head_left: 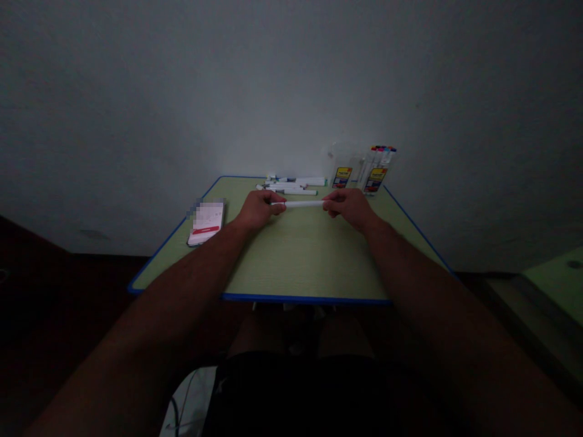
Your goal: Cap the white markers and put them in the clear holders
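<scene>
A white marker (pixel 304 204) lies level between my two hands, over the far half of the table. My left hand (pixel 260 208) pinches its left end between thumb and fingers. At the other end, my right hand (pixel 348 205) grips it the same way. The fingertips cover both tips of the marker. Just behind it, several more white markers (pixel 296 192) lie in a loose pile, some showing green ends. To the right of the pile stands a clear plastic case (pixel 342 165) with a yellow label, and beside it another case (pixel 378 170) full of markers with coloured ends.
The pale green table (pixel 310 261) has a blue edge and stands against a grey wall (pixel 282 91). A phone (pixel 207 223) with a lit screen rests at the table's left side, near my left forearm. My legs are under the front edge.
</scene>
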Tool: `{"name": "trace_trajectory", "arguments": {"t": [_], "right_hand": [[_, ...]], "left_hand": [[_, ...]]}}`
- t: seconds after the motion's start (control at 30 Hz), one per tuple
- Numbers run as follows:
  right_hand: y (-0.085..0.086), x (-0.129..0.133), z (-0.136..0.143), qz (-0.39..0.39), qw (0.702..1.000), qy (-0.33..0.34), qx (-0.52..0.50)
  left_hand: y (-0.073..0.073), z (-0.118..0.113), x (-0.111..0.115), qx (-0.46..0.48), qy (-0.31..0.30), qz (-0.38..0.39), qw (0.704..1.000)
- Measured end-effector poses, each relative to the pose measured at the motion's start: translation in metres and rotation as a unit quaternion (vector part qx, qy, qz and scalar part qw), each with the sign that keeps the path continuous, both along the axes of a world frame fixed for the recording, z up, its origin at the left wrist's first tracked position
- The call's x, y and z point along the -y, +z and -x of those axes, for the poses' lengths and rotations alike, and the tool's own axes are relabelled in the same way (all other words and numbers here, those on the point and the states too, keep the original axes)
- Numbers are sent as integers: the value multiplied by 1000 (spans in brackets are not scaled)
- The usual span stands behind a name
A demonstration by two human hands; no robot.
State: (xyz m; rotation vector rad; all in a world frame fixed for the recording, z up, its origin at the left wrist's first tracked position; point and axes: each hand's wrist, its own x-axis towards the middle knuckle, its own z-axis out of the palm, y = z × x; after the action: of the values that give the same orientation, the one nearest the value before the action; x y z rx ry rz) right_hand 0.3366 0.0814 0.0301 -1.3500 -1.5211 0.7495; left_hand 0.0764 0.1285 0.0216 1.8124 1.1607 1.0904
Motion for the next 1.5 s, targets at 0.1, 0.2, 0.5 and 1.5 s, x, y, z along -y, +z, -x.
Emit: {"name": "trace_trajectory", "arguments": {"t": [0.1, 0.2, 0.5, 1.5], "right_hand": [[1, 0, 1, 2, 1000, 2, -15], [2, 1, 1, 1, 1000, 4, -27], [-4, -5, -2, -3, 999, 17, -37], [-10, -10, -6, 10, 997, 35, -74]], "left_hand": [[0, -1, -1, 1, -1, 3, 1000], [-1, -1, -2, 12, 1, -1, 1000], [-5, -1, -4, 33, -6, 17, 999], [-1, -4, 6, 32, -3, 0, 999]]}}
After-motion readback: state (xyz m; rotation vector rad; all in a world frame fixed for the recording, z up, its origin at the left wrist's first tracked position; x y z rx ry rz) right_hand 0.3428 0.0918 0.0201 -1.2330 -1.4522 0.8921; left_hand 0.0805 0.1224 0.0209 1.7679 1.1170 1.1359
